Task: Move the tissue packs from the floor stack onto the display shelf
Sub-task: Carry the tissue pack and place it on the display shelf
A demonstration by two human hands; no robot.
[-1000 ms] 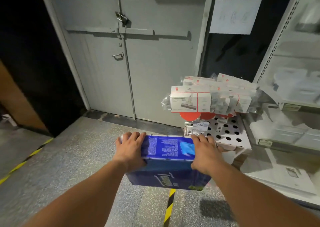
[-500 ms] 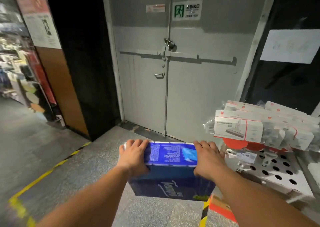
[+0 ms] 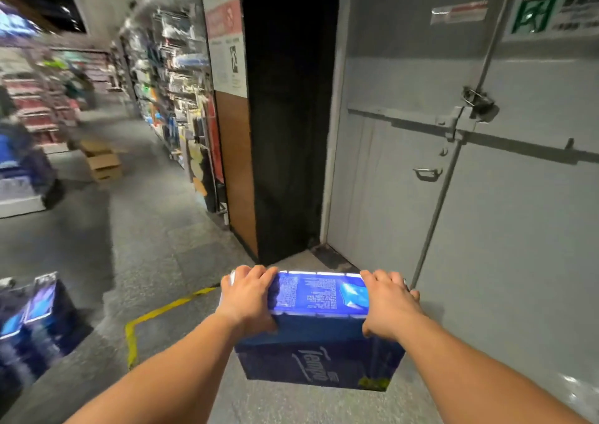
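I carry a dark blue tissue pack [image 3: 319, 333] in front of me, held off the floor at about waist height. My left hand [image 3: 248, 297] grips its left end and my right hand [image 3: 387, 303] grips its right end, fingers curled over the top. More blue tissue packs [image 3: 35, 320] stand stacked at the lower left, blurred. No display shelf for the tissue is clearly in view.
A grey double exit door [image 3: 470, 171] with a padlocked bar fills the right. A dark recess [image 3: 288, 116] lies ahead. A store aisle with stocked racks [image 3: 168, 77] and cardboard boxes [image 3: 102, 161] runs off to the left. Yellow floor tape [image 3: 155, 316] marks the ground.
The view has swung left: the white boxes and pegboard stand on the right have left the frame, and the aisle and floor stack have come into view. Both hands keep holding the pack.
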